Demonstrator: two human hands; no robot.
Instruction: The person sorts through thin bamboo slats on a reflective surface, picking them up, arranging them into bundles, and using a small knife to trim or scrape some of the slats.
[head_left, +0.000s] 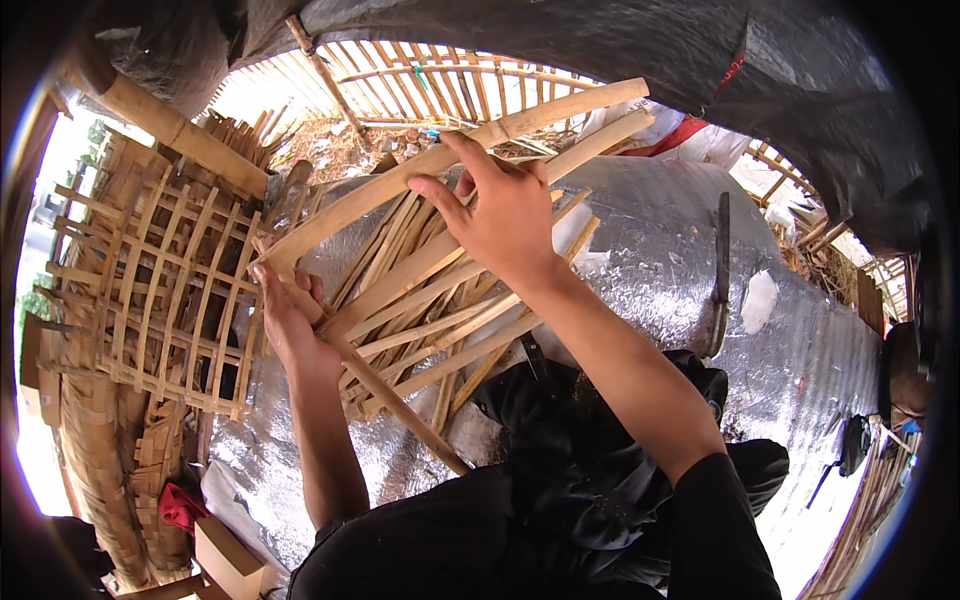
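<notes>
Slatted bamboo fencing (480, 95) is seen beyond a wide, wrinkled silver foil sheet (660, 230), spread beneath a loose pile of pale split-bamboo strips (410, 275). Left of the pile, a tan, open-weave bamboo lattice panel (180, 290) can be seen, its crossings formed. Since the pile's strips are left loose and unwoven, the work is judged only partly done. Above the pile's far-left side, a long, flat, pale bamboo strip (350, 212) is held, its long axis slanted from near left to far right, its free end pointed past the pile. It is pinched by the bare right hand (508, 215) above the pile, and its near end is gripped by the bare left hand (293, 325) left of the pile.
</notes>
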